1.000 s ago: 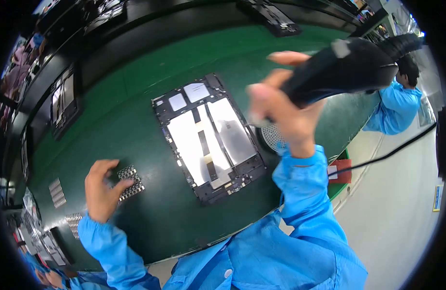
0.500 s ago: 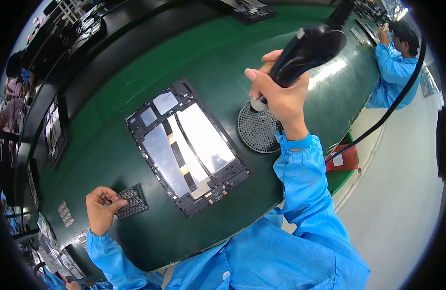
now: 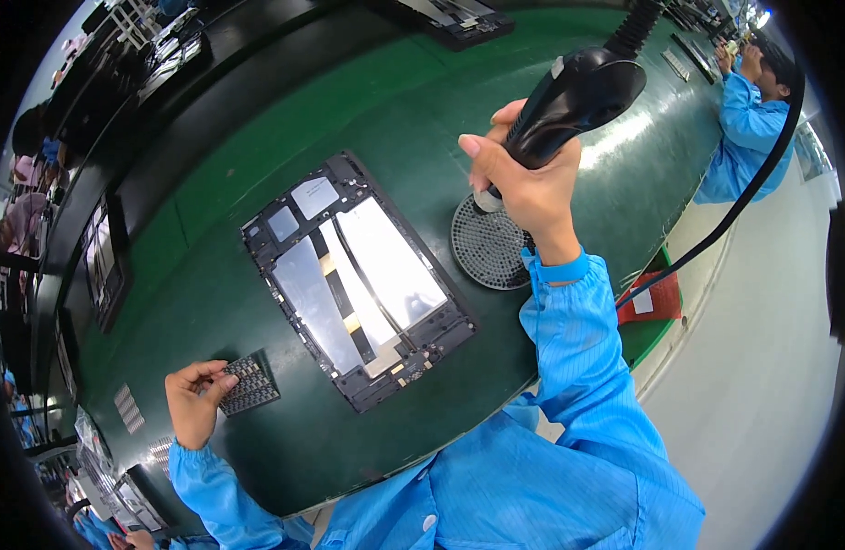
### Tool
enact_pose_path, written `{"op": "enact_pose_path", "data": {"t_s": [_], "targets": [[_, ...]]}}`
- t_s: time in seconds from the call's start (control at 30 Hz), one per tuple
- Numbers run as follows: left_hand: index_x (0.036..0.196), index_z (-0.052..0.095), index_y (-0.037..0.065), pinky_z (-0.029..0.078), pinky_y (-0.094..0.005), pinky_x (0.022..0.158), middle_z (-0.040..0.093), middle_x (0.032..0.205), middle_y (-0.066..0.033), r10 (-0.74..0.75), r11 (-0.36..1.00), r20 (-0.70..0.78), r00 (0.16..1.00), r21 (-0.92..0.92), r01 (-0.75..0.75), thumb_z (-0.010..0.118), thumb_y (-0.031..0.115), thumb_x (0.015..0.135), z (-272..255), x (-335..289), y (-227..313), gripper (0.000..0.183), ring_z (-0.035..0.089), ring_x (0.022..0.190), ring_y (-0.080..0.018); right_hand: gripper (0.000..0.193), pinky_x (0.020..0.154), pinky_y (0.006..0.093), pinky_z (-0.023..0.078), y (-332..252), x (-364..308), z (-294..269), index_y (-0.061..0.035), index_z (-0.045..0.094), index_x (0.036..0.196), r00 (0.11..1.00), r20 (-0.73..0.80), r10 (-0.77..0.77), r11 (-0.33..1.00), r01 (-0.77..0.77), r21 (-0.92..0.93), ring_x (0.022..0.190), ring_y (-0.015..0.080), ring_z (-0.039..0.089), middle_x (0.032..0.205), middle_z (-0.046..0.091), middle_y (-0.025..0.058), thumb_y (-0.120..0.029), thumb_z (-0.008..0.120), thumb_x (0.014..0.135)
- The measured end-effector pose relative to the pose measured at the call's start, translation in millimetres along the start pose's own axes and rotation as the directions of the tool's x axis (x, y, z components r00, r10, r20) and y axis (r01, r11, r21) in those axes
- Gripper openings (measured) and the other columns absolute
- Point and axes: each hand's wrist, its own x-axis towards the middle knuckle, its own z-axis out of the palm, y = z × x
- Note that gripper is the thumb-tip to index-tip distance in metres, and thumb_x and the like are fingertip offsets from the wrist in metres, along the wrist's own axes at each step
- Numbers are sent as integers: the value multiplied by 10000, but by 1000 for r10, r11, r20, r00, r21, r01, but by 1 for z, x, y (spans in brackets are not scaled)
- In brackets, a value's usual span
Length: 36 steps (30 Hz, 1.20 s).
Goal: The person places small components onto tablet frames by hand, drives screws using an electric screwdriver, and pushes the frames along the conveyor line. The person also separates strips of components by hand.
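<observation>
My right hand [image 3: 542,188] is wrapped round a black electric screwdriver [image 3: 574,105], held upright with a ribbed cord sleeve at its top. Its lower end is over the rim of a round grey dish [image 3: 487,246] full of small holes; my hand partly hides the tip. Left of it lies an opened tablet [image 3: 354,284], its silver battery panels, ribbon cable and black frame facing up. At lower left, my left hand [image 3: 195,401] pinches the corner of a small square sheet [image 3: 251,390] covered with rows of tiny parts.
Strips of small metal parts [image 3: 129,409] lie on the green table [image 3: 422,417] beyond my left hand. Other opened devices [image 3: 106,266] stand along the far black rail. A black cable [image 3: 743,197] hangs at right, above a green bin with a red bag [image 3: 656,298]. A co-worker [image 3: 748,128] sits far right.
The view has shifted slightly. The screwdriver's upper end leans a little further left and down; both hands keep their holds. The co-worker at far right has raised a hand.
</observation>
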Motion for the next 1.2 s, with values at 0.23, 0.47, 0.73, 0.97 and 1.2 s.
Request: {"op": "enact_pose_path", "data": {"t_s": [0.23, 0.47, 0.73, 0.97, 1.2], "targets": [[770, 667, 0, 425, -261, 558, 614, 689, -75, 272, 931, -112, 956, 282, -232, 764, -2, 635, 8, -5, -13, 166, 556, 618, -129, 302, 438, 233, 416, -24, -4, 17, -25, 514, 980, 1000, -9, -12, 1000, 12, -12, 472, 113, 538, 591, 558, 28, 33, 703, 751], [737, 649, 24, 502, -331, 644, 653, 773, -103, 644, 762, -255, 721, 301, -574, 717, -57, 633, 35, -19, 8, 148, 625, 732, -257, 334, 439, 203, 434, -51, -9, 126, -13, 537, 1031, 903, 393, -172, 954, 54, 293, 484, 93, 566, 596, 585, 47, 28, 710, 750], [816, 634, -14, 485, -287, 625, 635, 761, -124, 410, 907, -421, 809, 93, -411, 688, -57, 714, 43, -11, -9, 123, 623, 701, -210, 325, 451, 225, 440, -30, -26, 207, 28, 489, 989, 827, 561, -43, 975, -87, 203, 463, 105, 546, 575, 578, 60, 81, 692, 740], [865, 639, -6, 495, -268, 637, 655, 848, -117, 456, 838, -470, 756, -58, -542, 655, -22, 787, 49, -15, -10, 81, 628, 721, -195, 244, 415, 207, 402, -22, -33, 216, 45, 529, 900, 852, 523, -15, 976, -101, 193, 457, 80, 544, 558, 584, 34, 33, 709, 735], [900, 613, -22, 515, -248, 651, 658, 940, -128, 426, 850, -359, 830, -156, -503, 563, -88, 830, 59, -22, -8, 109, 639, 711, -155, 242, 406, 207, 398, -20, -32, 217, 46, 525, 902, 857, 515, -31, 973, -92, 212, 443, 86, 543, 554, 583, 40, 50, 700, 734]]}}
